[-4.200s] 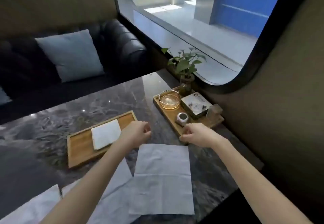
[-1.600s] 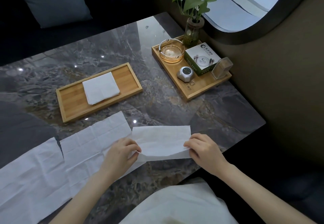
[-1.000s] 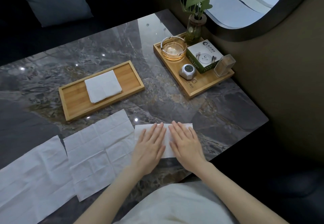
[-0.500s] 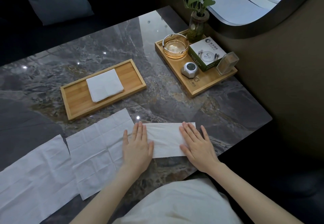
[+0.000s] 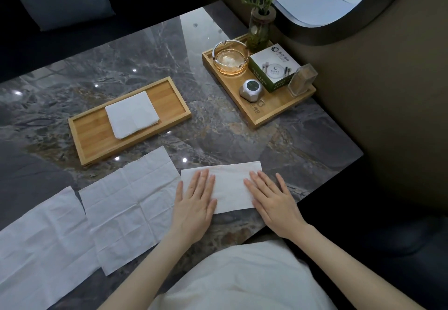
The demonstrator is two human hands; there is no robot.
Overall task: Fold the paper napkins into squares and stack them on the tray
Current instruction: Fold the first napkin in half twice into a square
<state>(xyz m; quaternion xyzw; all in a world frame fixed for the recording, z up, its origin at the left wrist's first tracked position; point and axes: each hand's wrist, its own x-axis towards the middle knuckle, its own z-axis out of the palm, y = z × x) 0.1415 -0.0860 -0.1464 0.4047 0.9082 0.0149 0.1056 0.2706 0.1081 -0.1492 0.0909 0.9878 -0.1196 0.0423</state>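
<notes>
Napkin [image 5: 230, 188] folded once into a long strip, lying flat at the near edge of the table [image 5: 218, 125], and both hands are down on it. Left hand [image 5: 194, 209] is spread flat, fingers together, palm over the strip's left end and spilling onto the marble; right hand [image 5: 274, 203] is just as flat on the right end, fingers splayed a touch. Neither is gripping anything, they're simply pressing. That looks like creasing work: weight at each end keeps the thin paper from springing open and sets the fold line crisp. My read is that one more fold, end to end, would turn this strip into a square. Just left of it, edge to edge, lies an open sheet [image 5: 131, 210], creases showing, and beyond that another sheet [image 5: 41, 249] running off the frame, both laid out within easy reach, presumably waiting their turn. Farther back, the tray [image 5: 89, 137] sits well clear of the folding zone with one finished square [image 5: 132, 114] near its middle, leaving room to stack on top. Off to the right, a second tray [image 5: 278, 113] carries an ashtray [image 5: 230, 58], a box [image 5: 274, 67] and a plant [image 5: 259, 6], out of the way.
</notes>
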